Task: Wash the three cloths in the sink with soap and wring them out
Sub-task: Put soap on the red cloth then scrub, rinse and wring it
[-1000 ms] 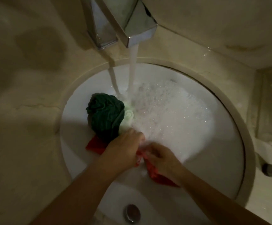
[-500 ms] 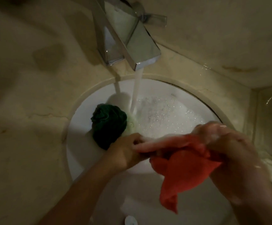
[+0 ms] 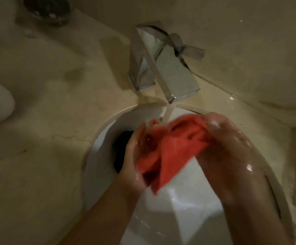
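Red cloth [image 3: 175,152] lifted clear of the basin now, no longer down in the suds at the near side of the sink [image 3: 187,200] as a second ago. Bunched and held up between both hands above the middle of the bowl, loose corner drooping toward the near rim. Left hand [image 3: 136,156] cupped along the cloth's left edge, fingers curled into the folds. Right hand [image 3: 228,138] clamped round the upper right bunch, wet and flecked with foam. Raised higher and nearer the far rim than half a second ago, top folds now right under the water stream [image 3: 168,114] from the faucet [image 3: 163,68]. Probably rinsing, or rubbing fabric against fabric; wringing judged not yet begun, since no twist shows. Blurred with motion, so finer finger placement hard to tell. Dark green cloth [image 3: 120,147] lying against the left wall of the bowl, mostly hidden behind the left hand, untouched. Third cloth not visible now. Beyond the far rim, on the beige counter [image 3: 55,121], faucet running; dark dish [image 3: 48,9] at the far left corner.
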`<state>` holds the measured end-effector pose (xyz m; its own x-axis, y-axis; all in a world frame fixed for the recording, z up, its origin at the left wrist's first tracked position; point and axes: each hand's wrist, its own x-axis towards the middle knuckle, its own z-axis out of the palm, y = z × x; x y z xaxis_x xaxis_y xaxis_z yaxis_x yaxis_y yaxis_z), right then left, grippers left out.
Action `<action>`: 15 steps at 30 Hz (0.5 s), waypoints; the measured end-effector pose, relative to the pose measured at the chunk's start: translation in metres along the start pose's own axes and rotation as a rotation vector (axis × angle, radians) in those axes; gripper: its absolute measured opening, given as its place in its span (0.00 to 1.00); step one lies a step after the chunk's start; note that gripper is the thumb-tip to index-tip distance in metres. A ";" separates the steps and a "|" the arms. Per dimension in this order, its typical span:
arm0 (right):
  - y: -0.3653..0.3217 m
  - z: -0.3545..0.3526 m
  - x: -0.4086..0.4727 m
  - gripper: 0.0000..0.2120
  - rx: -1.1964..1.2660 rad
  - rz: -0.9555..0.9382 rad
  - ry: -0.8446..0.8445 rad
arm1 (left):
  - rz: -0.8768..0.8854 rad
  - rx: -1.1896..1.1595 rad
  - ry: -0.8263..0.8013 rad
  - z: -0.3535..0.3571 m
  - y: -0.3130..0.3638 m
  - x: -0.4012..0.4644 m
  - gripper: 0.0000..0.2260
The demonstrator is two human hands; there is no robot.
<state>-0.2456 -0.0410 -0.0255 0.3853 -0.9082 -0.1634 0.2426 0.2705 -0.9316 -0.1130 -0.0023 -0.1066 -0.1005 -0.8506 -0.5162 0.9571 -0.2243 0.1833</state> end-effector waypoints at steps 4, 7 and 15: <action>0.062 0.024 0.029 0.15 -0.696 -0.124 0.143 | 0.083 0.151 0.027 0.007 -0.001 0.005 0.24; 0.086 0.028 0.040 0.18 -0.839 -0.089 0.147 | 0.206 0.441 0.249 0.009 -0.006 0.013 0.14; 0.106 0.016 0.066 0.07 -0.720 0.150 0.263 | 0.357 0.586 0.437 -0.005 -0.006 0.054 0.09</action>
<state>-0.1804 -0.0669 -0.1297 0.1231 -0.9486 -0.2916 -0.4677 0.2037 -0.8601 -0.1230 -0.0447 -0.1396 0.4147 -0.6829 -0.6013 0.6014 -0.2902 0.7444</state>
